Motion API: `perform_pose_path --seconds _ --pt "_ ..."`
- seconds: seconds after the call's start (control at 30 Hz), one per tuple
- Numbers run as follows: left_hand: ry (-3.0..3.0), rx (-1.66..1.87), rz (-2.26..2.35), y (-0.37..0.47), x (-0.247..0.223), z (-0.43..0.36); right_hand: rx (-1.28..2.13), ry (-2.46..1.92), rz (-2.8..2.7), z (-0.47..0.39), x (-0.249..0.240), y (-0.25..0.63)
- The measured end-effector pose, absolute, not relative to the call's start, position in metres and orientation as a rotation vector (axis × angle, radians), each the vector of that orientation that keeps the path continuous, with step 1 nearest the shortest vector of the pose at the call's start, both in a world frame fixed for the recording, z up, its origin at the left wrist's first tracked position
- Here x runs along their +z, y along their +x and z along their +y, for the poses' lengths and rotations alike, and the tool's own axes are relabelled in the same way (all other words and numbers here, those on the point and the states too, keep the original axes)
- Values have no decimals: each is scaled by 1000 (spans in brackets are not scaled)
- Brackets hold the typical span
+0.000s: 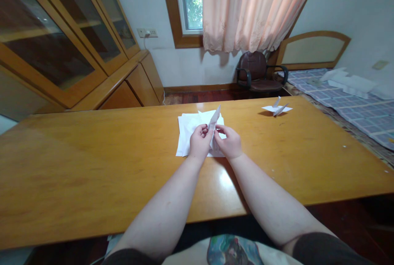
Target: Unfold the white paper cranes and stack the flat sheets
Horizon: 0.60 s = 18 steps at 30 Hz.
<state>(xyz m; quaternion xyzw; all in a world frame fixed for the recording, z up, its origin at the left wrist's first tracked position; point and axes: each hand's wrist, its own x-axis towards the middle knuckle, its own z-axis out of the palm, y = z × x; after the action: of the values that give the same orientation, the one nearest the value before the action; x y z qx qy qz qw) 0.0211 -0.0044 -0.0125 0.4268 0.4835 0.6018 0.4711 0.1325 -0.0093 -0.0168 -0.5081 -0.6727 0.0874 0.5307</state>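
A folded piece of white paper (pixel 215 118) stands upright between my hands, its narrow point tilted up and to the right. My left hand (pixel 200 141) pinches it from the left, fingers curled. From the right, my right hand (pixel 229 141) grips its lower part between thumb and fingers. Below both hands lies a loose stack of white paper sheets (pixel 187 127), partly hidden by them. Farther off to the right, a folded paper crane (pixel 277 108) with spread wings rests on the wooden table (pixel 107 166).
Small white scraps lie near the table's right side. Beyond the table stand a brown armchair (pixel 257 72) and a bed (pixel 344 92) with a checked cover. A glass-doored cabinet (pixel 101 63) lines the left wall. A pink curtain (pixel 246 10) hangs beside the window (pixel 193 2).
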Motion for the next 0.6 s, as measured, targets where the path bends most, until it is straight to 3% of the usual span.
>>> perform_pose_path --seconds 0.6 --pt "1081 1445 1017 20 -8 -5 876 -1092 -1136 1 -17 133"
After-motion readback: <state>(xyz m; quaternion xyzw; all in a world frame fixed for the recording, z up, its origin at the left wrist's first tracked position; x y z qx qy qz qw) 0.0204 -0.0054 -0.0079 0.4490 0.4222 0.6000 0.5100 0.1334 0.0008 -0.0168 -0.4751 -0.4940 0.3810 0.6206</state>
